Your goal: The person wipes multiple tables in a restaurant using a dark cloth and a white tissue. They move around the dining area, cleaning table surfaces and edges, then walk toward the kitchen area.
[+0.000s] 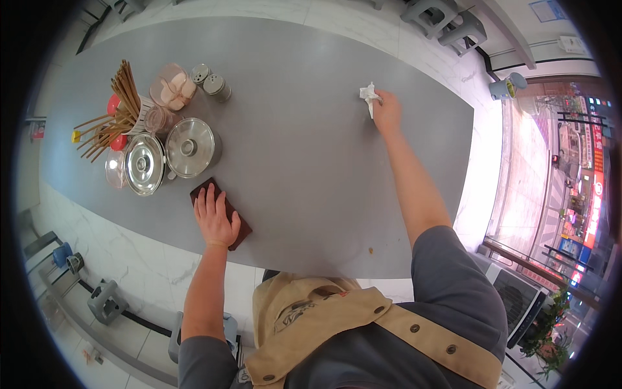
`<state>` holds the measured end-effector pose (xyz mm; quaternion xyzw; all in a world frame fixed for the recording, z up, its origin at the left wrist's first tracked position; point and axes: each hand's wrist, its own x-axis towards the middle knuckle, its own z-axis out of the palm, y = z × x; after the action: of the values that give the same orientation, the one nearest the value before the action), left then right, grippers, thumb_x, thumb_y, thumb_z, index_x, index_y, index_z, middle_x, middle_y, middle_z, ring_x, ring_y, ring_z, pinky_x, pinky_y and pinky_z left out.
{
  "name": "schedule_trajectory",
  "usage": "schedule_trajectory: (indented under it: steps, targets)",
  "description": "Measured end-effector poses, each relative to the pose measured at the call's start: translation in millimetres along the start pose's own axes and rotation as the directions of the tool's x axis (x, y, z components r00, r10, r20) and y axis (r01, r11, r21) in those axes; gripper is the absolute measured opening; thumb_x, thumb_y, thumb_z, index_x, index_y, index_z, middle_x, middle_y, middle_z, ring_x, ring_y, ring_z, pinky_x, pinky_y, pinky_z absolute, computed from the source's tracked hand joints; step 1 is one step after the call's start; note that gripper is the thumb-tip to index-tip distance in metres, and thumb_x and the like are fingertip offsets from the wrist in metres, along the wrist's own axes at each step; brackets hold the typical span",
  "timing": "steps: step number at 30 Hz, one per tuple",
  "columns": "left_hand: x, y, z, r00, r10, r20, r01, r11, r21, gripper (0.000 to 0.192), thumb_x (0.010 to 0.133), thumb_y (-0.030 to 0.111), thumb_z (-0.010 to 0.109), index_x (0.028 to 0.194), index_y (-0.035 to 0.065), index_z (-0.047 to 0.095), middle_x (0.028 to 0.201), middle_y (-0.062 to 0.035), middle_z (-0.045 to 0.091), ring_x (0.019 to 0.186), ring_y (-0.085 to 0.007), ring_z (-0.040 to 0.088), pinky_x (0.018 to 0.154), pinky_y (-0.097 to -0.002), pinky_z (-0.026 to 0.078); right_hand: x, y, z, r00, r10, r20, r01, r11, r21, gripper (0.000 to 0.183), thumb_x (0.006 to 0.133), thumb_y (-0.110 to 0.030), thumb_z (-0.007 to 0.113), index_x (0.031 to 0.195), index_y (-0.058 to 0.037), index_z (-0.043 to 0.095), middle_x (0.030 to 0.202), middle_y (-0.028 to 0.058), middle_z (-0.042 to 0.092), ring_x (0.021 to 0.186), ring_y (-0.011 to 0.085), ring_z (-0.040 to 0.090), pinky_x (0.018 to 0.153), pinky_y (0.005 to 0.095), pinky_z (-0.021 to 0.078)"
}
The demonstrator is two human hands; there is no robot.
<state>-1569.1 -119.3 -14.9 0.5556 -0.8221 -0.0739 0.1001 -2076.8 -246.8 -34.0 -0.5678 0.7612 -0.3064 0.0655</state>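
My right hand [387,112] grips a crumpled white tissue [369,97] over the far right part of the grey table [301,146]. Under my left hand [215,216], spread with its palm down, lies a folded dark brown cloth [239,233] near the table's front edge. Beyond that hand stand two round metal containers with lids [190,147] [144,164]. A small brownish crumb [371,251] lies on the tabletop near the front edge, to the right of my body.
At the table's left are wooden chopsticks [125,92] in a holder, a clear container with white contents [172,86], a glass jar [160,120] and two shakers [216,87]. Grey plastic stools [461,31] stand at the back right, another [107,301] at the lower left.
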Motion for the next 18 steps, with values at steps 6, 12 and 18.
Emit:
schedule_trajectory:
  steps: [6,12,18]
  targets:
    - [2,1,-2,1.0,0.015,-0.012,-0.015,1.0,0.012,0.059,0.079,0.028,0.065,0.132,0.0046,0.057,0.156,-0.0178,0.041,0.143,-0.0433,0.035,0.118,-0.0593,0.026,-76,-64,35,0.941,0.023,0.338,-0.128,0.948,0.292,0.017,0.091,-0.011,0.061,0.104,-0.0033,0.071,0.11,0.0182,0.068,0.103,0.0376,0.065,0.089,0.0457,0.0525]
    - [1,1,-2,1.0,0.01,0.009,-0.01,1.0,0.009,0.059,0.079,0.028,0.065,0.133,0.0045,0.056,0.156,-0.0182,0.041,0.143,-0.0437,0.035,0.118,-0.0603,0.025,-69,-29,-5,0.991,-0.003,0.131,-0.019,0.986,0.166,0.02,0.09,-0.014,0.065,0.107,-0.0043,0.072,0.11,0.0181,0.069,0.105,0.0367,0.065,0.09,0.0444,0.052]
    - [-2,-4,5,1.0,0.017,-0.011,-0.017,1.0,0.013,0.059,0.08,0.028,0.065,0.134,0.0048,0.056,0.156,-0.0182,0.042,0.143,-0.0441,0.036,0.118,-0.0612,0.025,-86,-47,7,0.99,0.023,0.141,-0.037,0.994,0.099,0.02,0.092,-0.016,0.061,0.106,-0.0025,0.069,0.101,0.019,0.066,0.101,0.0386,0.065,0.086,0.0457,0.0521]
